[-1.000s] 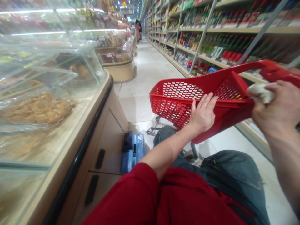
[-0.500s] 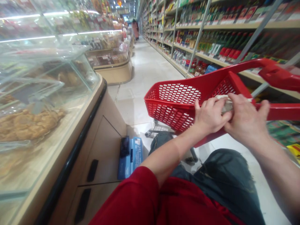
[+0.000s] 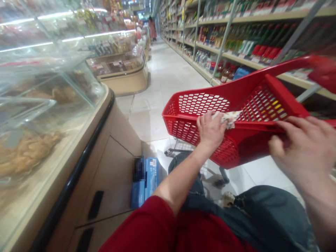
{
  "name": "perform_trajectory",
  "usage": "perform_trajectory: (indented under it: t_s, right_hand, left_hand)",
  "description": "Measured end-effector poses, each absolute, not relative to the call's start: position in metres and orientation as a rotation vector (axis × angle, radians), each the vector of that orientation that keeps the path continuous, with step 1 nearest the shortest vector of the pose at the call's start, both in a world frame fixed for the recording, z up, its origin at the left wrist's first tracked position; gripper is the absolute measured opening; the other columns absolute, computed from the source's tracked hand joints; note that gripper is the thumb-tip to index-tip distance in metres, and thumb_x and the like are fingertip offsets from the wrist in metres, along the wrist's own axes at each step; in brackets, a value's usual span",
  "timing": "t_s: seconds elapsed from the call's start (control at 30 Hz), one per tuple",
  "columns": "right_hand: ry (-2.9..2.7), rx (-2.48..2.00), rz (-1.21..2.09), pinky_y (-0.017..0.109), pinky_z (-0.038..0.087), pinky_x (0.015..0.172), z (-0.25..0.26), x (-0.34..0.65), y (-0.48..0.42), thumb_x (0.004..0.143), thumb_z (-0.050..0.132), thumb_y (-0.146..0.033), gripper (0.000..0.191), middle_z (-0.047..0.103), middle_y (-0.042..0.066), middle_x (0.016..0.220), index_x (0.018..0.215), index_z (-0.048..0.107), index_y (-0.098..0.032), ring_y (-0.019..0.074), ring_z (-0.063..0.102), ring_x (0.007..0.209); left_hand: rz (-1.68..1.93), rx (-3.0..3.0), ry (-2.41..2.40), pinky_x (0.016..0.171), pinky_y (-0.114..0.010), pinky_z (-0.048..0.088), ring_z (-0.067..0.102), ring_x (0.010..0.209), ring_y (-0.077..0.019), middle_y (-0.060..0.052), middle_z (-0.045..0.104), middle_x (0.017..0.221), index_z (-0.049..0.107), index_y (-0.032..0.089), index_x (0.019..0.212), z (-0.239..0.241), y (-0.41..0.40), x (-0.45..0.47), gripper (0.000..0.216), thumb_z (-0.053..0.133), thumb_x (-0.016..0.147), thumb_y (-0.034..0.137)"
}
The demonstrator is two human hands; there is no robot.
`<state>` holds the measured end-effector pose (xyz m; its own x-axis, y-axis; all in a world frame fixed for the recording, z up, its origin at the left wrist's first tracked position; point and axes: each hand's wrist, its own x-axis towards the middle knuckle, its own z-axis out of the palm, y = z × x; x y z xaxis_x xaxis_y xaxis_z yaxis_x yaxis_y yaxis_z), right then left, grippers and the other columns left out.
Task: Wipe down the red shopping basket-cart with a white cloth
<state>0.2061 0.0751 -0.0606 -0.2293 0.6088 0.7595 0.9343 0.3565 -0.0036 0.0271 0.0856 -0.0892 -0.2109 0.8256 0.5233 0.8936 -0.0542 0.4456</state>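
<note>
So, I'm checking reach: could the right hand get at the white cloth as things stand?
Probably yes: the right hand is beside the red cart, with nothing visible between it and the white cloth, though the left hand holds the cloth's other end.

A deep-red short-sleeved shirt (image 3: 199, 232) covers the torso, its left sleeve (image 3: 143, 225) loosely creased and ending near the elbow; below are blue-grey denim jeans (image 3: 273, 206) with pale, frayed patches, and one cream shoe (image 3: 228, 199), partly hidden
</note>
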Motion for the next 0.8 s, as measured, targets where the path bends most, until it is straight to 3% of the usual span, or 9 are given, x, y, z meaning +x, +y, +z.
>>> perform_trajectory:
  t_s: [0.2, 0.27, 0.37, 0.47, 0.67, 0.8]
  right_hand:
    - [-2.073, -1.259, -0.62, 0.055, 0.023, 0.096, -0.073, 0.185, 0.09, 0.078, 0.049, -0.026, 0.034, 0.056, 0.014, 0.119, 0.111, 0.057, -0.018, 0.0327, 0.044, 0.115]
    - [-2.08, -1.273, -0.607, 0.052, 0.023, 0.096, -0.072, 0.186, 0.096, 0.079, 0.048, -0.024, 0.037, 0.057, 0.012, 0.119, 0.115, 0.054, -0.018, 0.0308, 0.044, 0.114]
    - [-2.089, -1.278, -0.568, 0.048, 0.024, 0.093, -0.069, 0.192, 0.105, 0.081, 0.046, -0.024, 0.038, 0.059, 0.011, 0.116, 0.118, 0.052, -0.018, 0.029, 0.045, 0.112]
    - [-2.079, -1.286, -0.535, 0.044, 0.027, 0.088, -0.068, 0.195, 0.114, 0.08, 0.046, -0.023, 0.037, 0.058, 0.01, 0.116, 0.116, 0.054, -0.019, 0.0289, 0.043, 0.112]
    - [-2.03, -1.371, -0.52, 0.042, 0.028, 0.086, -0.068, 0.184, 0.123, 0.08, 0.046, -0.025, 0.032, 0.057, 0.01, 0.115, 0.109, 0.058, -0.019, 0.0275, 0.041, 0.113]
    - [-2.043, -1.376, -0.518, 0.049, 0.023, 0.094, -0.068, 0.179, 0.124, 0.08, 0.045, -0.023, 0.034, 0.055, 0.011, 0.119, 0.112, 0.057, -0.018, 0.0281, 0.04, 0.114]
  left_hand:
    - [-1.188, -2.192, -1.701, 0.094, -0.029, 0.039, 0.048, 0.108, -0.0154, -0.005, 0.054, 0.117, 0.051, 0.023, 0.116, -0.085, 0.106, 0.06, 0.03, 0.039, 0.089, 0.027]
    - [-1.118, -2.187, -1.677, 0.097, -0.031, 0.037, 0.048, 0.11, -0.0148, -0.004, 0.055, 0.118, 0.052, 0.024, 0.114, -0.089, 0.109, 0.05, 0.029, 0.04, 0.088, 0.023]
    - [-1.05, -2.008, -1.811, 0.105, -0.044, 0.027, 0.049, 0.112, -0.0168, -0.004, 0.057, 0.12, 0.054, 0.025, 0.111, -0.103, 0.107, 0.005, 0.028, 0.042, 0.086, 0.019]
    - [-1.055, -1.749, -1.96, 0.104, -0.052, 0.024, 0.048, 0.115, -0.0205, -0.007, 0.056, 0.121, 0.056, 0.023, 0.105, -0.117, 0.105, -0.05, 0.027, 0.041, 0.085, 0.015]
    - [-1.172, -1.867, -1.788, 0.096, -0.037, 0.038, 0.047, 0.115, -0.0182, -0.01, 0.054, 0.121, 0.057, 0.02, 0.105, -0.123, 0.118, -0.05, 0.027, 0.04, 0.085, 0.017]
    - [-1.047, -1.937, -1.794, 0.102, -0.046, 0.029, 0.049, 0.114, -0.0193, -0.007, 0.056, 0.121, 0.057, 0.023, 0.106, -0.119, 0.125, -0.039, 0.027, 0.043, 0.083, 0.017]
